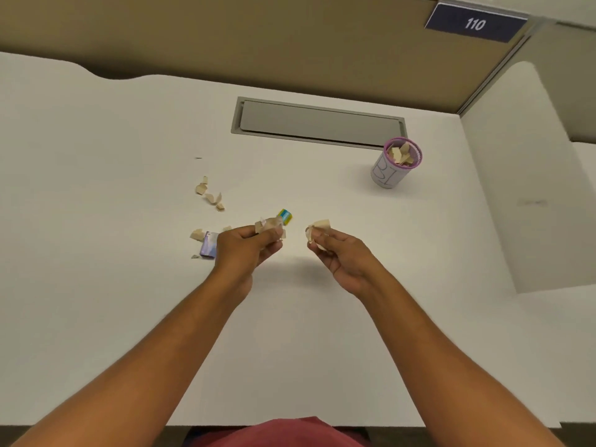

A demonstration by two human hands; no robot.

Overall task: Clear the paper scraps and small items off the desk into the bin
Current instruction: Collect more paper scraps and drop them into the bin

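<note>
My left hand point(246, 245) is closed around several beige paper scraps point(270, 223) just above the white desk point(96, 285). My right hand point(338, 253) pinches another bunch of scraps point(319, 225). A small blue and yellow item point(285, 216) lies just beyond my left fingers. A small purple box point(208, 245) sits left of my left hand, with one scrap point(196, 235) beside it. More loose scraps point(209, 195) lie farther back on the left. The bin point(395, 164), a small white cup with a pink rim, stands at the back right and holds scraps.
A grey cable flap point(317, 124) is set into the desk behind the work area. A tan partition wall point(258, 37) runs along the back, with a blue sign reading 110 point(474, 24). A white side panel point(522, 175) rises on the right.
</note>
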